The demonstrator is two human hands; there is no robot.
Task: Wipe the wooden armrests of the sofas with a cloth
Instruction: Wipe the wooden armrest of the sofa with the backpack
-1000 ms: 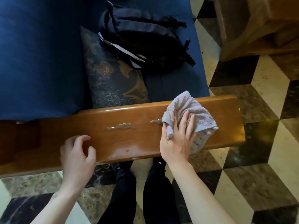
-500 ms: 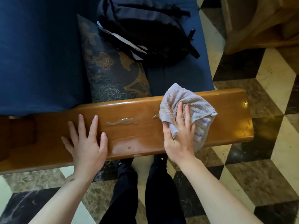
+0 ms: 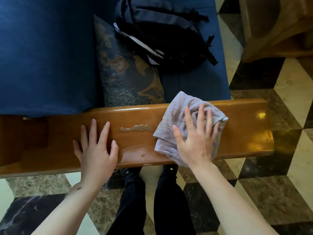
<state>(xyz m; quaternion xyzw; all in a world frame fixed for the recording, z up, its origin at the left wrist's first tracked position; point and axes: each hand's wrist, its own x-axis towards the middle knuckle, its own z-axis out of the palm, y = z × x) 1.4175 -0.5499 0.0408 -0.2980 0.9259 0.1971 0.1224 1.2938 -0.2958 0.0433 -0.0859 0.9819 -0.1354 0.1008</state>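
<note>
A glossy wooden armrest (image 3: 245, 133) runs left to right across the middle of the view. A streak of liquid (image 3: 135, 128) and smaller wet patches lie on its centre. My right hand (image 3: 194, 138) lies flat, fingers spread, on a crumpled grey cloth (image 3: 176, 109) pressed onto the armrest just right of the streak. My left hand (image 3: 96, 150) rests flat on the bare wood left of the streak, fingers apart, holding nothing.
Beyond the armrest are the blue sofa seat (image 3: 42, 56), a patterned dark cushion (image 3: 125, 73) and a black backpack (image 3: 162, 31). Another wooden piece of furniture (image 3: 274, 28) stands at top right. My legs (image 3: 152, 200) stand on the chequered marble floor (image 3: 279, 192).
My left hand went from curled at the near edge to flat on the wood. My right hand flattened on the cloth and spread it, covering the small wet spot by the streak.
</note>
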